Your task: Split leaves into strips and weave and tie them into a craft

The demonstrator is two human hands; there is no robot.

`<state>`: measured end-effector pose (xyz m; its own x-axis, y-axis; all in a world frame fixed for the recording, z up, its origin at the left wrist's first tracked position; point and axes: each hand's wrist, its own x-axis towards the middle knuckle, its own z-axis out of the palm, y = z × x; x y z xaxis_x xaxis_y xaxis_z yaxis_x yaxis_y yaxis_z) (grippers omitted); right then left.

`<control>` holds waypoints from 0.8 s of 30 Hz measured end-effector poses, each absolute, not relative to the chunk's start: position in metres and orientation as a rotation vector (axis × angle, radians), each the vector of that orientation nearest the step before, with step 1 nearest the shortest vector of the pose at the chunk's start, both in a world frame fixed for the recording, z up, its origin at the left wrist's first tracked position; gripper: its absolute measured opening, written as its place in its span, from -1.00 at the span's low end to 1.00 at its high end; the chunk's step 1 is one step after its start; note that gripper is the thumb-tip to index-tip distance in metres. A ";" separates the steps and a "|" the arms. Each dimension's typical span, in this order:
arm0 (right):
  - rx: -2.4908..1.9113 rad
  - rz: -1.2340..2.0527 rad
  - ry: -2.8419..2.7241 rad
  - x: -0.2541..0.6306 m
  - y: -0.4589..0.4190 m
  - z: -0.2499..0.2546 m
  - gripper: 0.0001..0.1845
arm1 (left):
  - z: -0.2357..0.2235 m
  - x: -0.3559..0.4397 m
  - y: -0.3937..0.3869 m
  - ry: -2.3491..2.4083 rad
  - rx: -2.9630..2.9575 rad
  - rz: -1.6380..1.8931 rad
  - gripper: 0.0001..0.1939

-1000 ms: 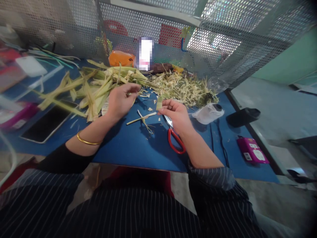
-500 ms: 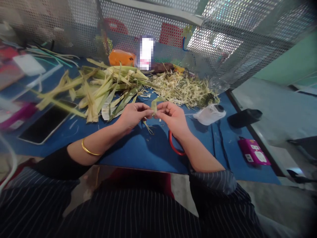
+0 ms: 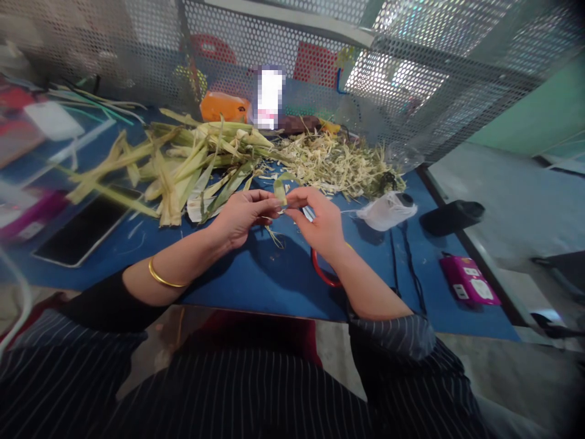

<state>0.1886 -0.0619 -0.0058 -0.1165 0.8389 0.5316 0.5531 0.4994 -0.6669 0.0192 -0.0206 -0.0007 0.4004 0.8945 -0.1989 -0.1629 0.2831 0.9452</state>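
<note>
My left hand (image 3: 247, 217) is closed, its thumb and fingertips pinching a narrow, curled pale-green strip of corn husk (image 3: 280, 188). Facing it, my right hand (image 3: 316, 218) has its fingers curved, the thumb a little apart from the index finger. The right index fingertip touches or nearly touches the strip, whose far end arches up behind those fingers. A red-handled pair of scissors (image 3: 323, 271) lies beneath my right hand and wrist, mostly hidden. Thin husk shreds (image 3: 274, 236) lie on the table below the fingertips.
Long husks (image 3: 196, 152) are heaped at the back left, and a shredded pile (image 3: 333, 161) sits behind my right hand. To the right are white thread (image 3: 386, 212), a black cylinder (image 3: 452, 219) and a purple box (image 3: 470, 280). A dark phone-like slab (image 3: 86, 228) lies left.
My right thumb has parted from the index finger, loosening its pinch on the strip. The strip and my left fingertips have shifted slightly left.
</note>
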 end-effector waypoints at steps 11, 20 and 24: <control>-1.079 0.155 -1.912 0.192 -0.060 -0.013 -0.85 | 0.002 0.018 -0.023 0.818 0.881 0.702 -0.83; -1.096 0.202 -1.879 0.191 -0.059 -0.013 -0.89 | 0.001 0.020 -0.025 0.915 0.990 0.779 -0.83; -1.132 0.201 -1.872 0.190 -0.060 -0.012 -0.87 | 0.001 0.020 -0.026 0.915 1.013 0.797 -0.85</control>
